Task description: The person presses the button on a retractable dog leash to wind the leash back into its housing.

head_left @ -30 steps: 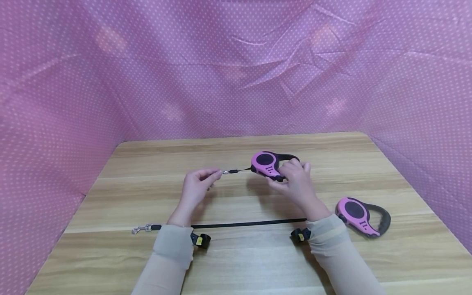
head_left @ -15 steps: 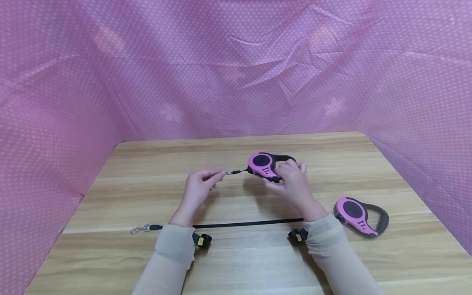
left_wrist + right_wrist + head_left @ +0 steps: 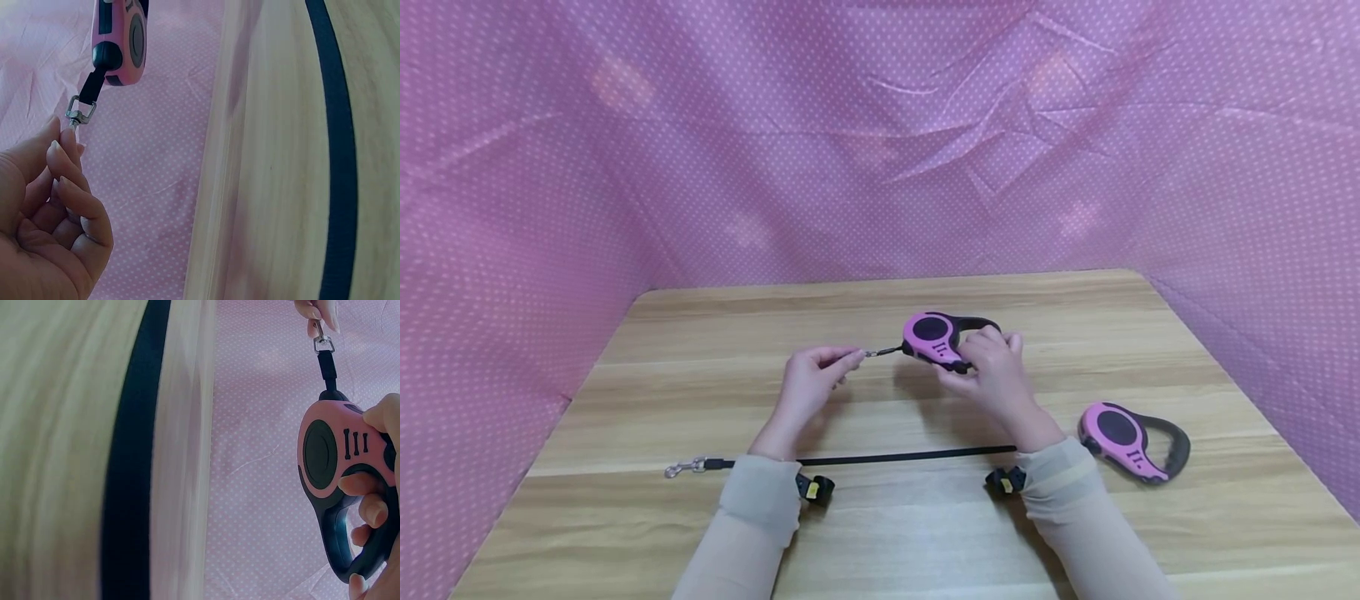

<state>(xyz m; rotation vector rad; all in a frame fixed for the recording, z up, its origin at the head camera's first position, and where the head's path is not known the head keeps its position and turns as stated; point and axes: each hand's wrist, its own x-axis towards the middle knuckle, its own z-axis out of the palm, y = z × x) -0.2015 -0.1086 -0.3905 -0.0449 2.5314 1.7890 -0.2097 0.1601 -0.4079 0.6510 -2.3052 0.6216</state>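
My right hand (image 3: 1000,375) grips the handle of a pink and black retractable dog leash (image 3: 930,327) above the table, fingers through the loop. In the right wrist view the thumb lies on the top side of the pink housing (image 3: 319,450). My left hand (image 3: 808,379) pinches the metal snap hook (image 3: 78,115) between thumb and fingertips, hiding most of it. Only a short piece of black strap (image 3: 92,86) shows between hook and housing. A second pink retractable leash (image 3: 1116,427) lies on the table to the right of my right forearm.
The second leash's black strap (image 3: 910,456) runs pulled out across the wooden table (image 3: 895,542), passing under both forearms. Its snap hook (image 3: 685,467) lies at the left. Pink dotted cloth (image 3: 865,167) hangs around the back and sides.
The leash housing in my right hand has moved slightly left, and my left hand slightly right with the hook. The strap showing between them is shorter.
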